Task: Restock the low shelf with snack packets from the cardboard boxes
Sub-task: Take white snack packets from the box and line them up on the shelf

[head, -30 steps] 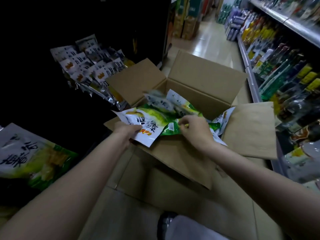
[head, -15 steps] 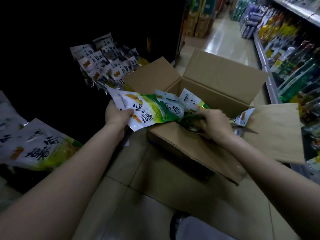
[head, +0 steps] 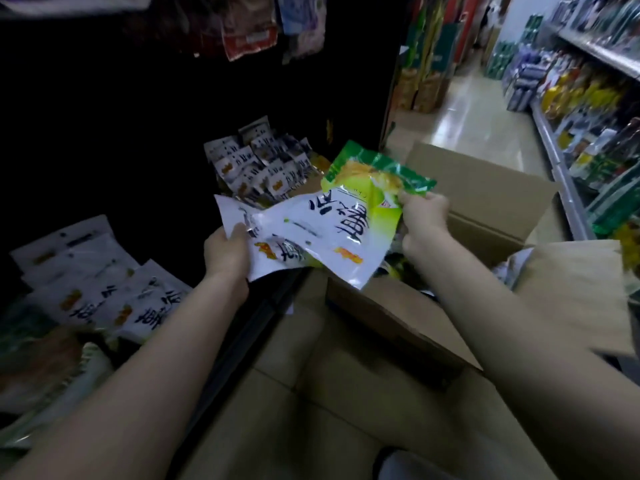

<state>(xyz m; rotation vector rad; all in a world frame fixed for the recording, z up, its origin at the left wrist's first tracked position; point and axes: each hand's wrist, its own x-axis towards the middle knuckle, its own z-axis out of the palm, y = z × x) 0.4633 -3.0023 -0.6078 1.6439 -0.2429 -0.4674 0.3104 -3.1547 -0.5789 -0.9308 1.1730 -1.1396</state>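
Left hand (head: 227, 252) and right hand (head: 420, 216) are both pinching snack packets (head: 322, 226) above the open cardboard box (head: 478, 188).

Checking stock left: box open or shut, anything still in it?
Open. The box has its flaps folded outward, and packets show inside below the ones both hands hold. How full it is, cannot tell.

Two hands up, left hand (head: 227, 252) and right hand (head: 420, 220), with at least two snack packets (head: 325, 233) fanned between them. One open cardboard box (head: 485, 188) sits below. Two heaps of shelved packets: near heap (head: 93, 292), far heap (head: 258, 164), too jumbled to count.
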